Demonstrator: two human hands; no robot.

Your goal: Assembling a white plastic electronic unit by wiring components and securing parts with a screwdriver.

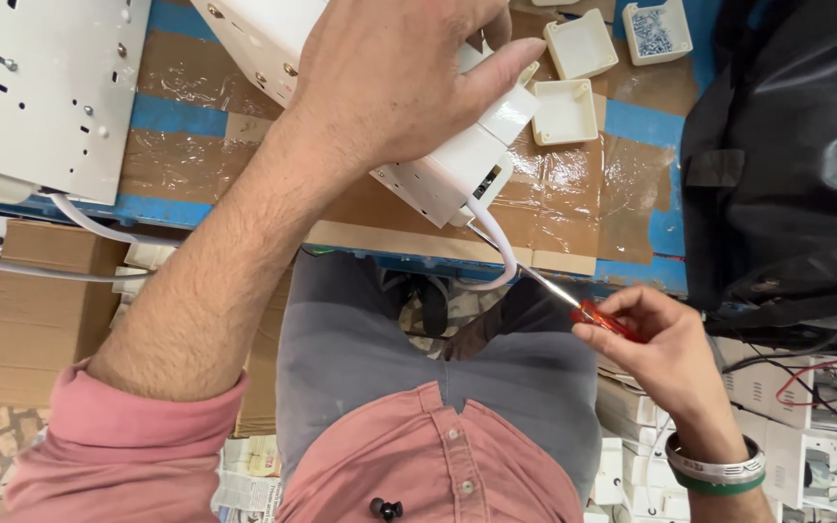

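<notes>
My left hand [389, 82] presses down on a white metal housing [443, 174] that lies on the taped workbench, fingers wrapped over a small white plastic box at its end. A white cable [498, 254] loops out of that end. My right hand [656, 344] grips a screwdriver with a red handle [604, 319]; its thin metal shaft [525, 271] points up-left into the corner of the housing near the cable.
A white perforated metal panel [41, 92] lies at top left. Small white plastic boxes [564, 111] sit on the bench [622, 184] behind the housing. A black bag [787, 155] fills the right side. Cardboard boxes [31, 320] and white electrical units [787, 455] are below.
</notes>
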